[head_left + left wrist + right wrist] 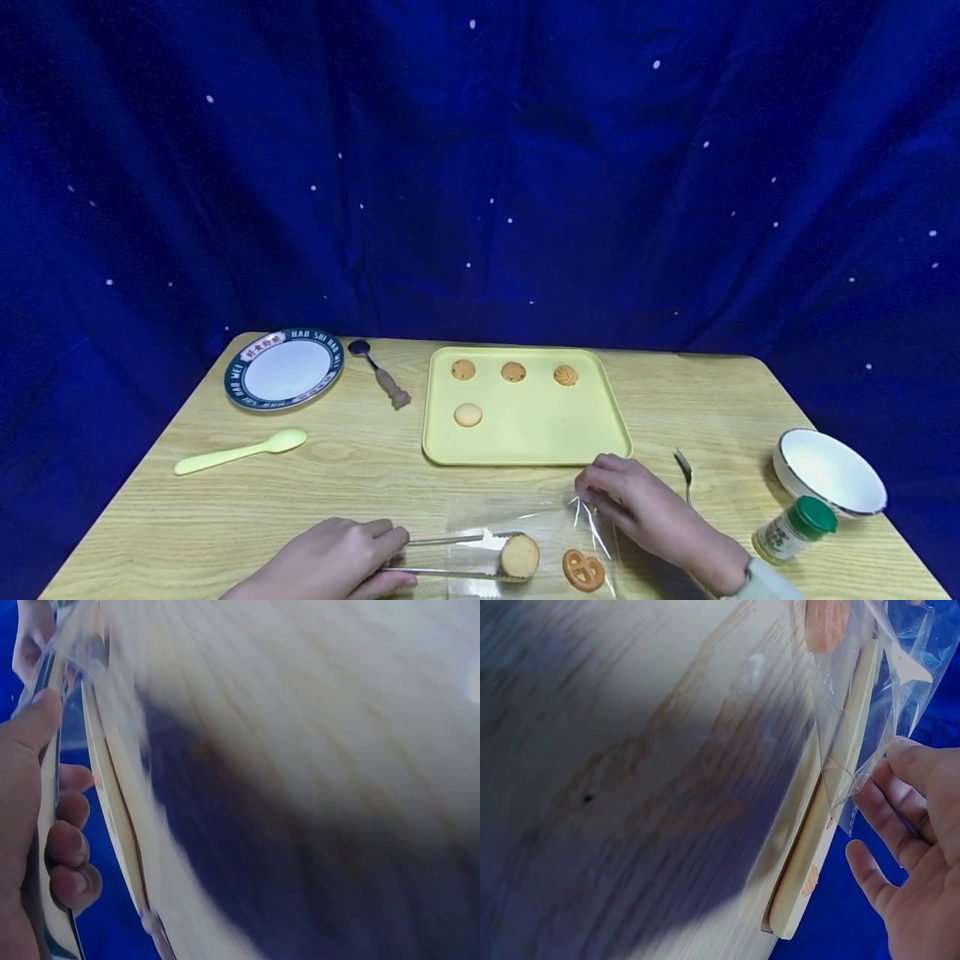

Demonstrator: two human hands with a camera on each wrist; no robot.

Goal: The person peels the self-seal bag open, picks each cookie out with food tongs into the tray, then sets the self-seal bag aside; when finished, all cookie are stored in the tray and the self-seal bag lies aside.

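My left hand (337, 560) grips metal tongs (450, 573), whose tips are about a round pale cookie (520, 557). The cookie and tong tips lie at a clear plastic bag (540, 510); whether they are fully inside is hard to tell. A pretzel-shaped cookie (583, 571) is also in the bag, right of the round one. With thumb and fingers, my right hand (637, 510) pinches the bag's upper right edge, as the right wrist view shows on the bag (855, 697). In the left wrist view my fingers wrap the tongs (49, 780).
Beyond the bag lies a yellow tray (540, 437) holding several cookies. Leftward are a dark-rimmed plate (288, 371), a dark spoon (386, 383) and a yellow spoon (240, 452). At right are a fork (684, 471), a green-capped shaker (795, 529) and a white bowl (828, 471).
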